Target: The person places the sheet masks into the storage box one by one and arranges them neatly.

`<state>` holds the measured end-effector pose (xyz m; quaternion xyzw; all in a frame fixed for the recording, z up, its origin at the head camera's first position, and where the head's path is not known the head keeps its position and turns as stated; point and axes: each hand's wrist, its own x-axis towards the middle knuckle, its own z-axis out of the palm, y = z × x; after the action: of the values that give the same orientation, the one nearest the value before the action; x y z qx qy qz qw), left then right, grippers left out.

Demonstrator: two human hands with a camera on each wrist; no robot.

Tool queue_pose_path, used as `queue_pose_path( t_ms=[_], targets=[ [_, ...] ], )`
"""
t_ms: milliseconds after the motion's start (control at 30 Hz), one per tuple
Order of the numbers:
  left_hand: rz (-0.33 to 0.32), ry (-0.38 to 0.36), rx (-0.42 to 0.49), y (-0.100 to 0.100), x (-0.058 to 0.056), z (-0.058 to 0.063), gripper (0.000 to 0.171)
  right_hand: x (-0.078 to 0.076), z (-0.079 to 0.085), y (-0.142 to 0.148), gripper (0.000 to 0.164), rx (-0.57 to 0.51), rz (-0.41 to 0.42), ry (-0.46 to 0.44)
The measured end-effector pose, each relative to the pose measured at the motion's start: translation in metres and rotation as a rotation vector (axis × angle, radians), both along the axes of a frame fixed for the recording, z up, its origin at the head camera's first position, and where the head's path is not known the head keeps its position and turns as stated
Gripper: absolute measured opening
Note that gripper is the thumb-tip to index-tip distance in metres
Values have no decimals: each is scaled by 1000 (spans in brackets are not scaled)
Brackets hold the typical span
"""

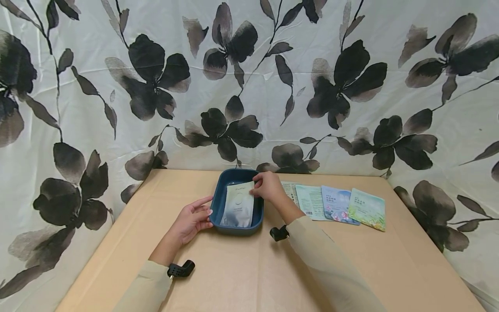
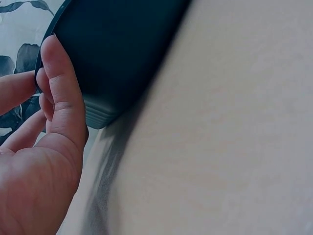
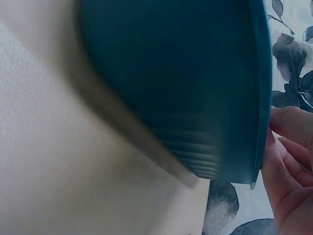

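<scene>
Where a white curtain printed with dark flowers hangs behind, a tan bench spreads forward. Toward its far edge, between two hands, is a dark blue rectangular bin. The left hand pinches the bin's left rim between thumb and finger; the right hand pinches the right rim. A pale printed sachet lies inside the bin. To the right, overlapping sachets in mint, blue and green fan across the bench.
</scene>
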<state>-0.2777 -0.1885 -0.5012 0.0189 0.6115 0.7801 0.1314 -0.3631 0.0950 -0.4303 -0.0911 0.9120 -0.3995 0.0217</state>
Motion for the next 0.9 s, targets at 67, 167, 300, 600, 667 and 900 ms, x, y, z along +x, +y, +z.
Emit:
queue_pose_path(
  t_ms=[67,167,300,600,667,900],
  targets=[
    [-2,2,-2,0,-1,0,61,1,0,1,42,5,-9,3],
    [-3,3,-3,1,-1,1,61,2,1,3,41,2,-16,2],
    [-4,-2,-6,1,-1,1,61,6,3,7,41,-29,-6,9],
    [-15,1,1,4,-3,1,63,17,-2,34,38,-187,3,54],
    [-14,6,0,5,-3,2,63,18,-6,42,41,-222,6,54],
    [-15,9,28,10,-6,1,63,24,-16,69,42,-304,-3,39]
  ],
)
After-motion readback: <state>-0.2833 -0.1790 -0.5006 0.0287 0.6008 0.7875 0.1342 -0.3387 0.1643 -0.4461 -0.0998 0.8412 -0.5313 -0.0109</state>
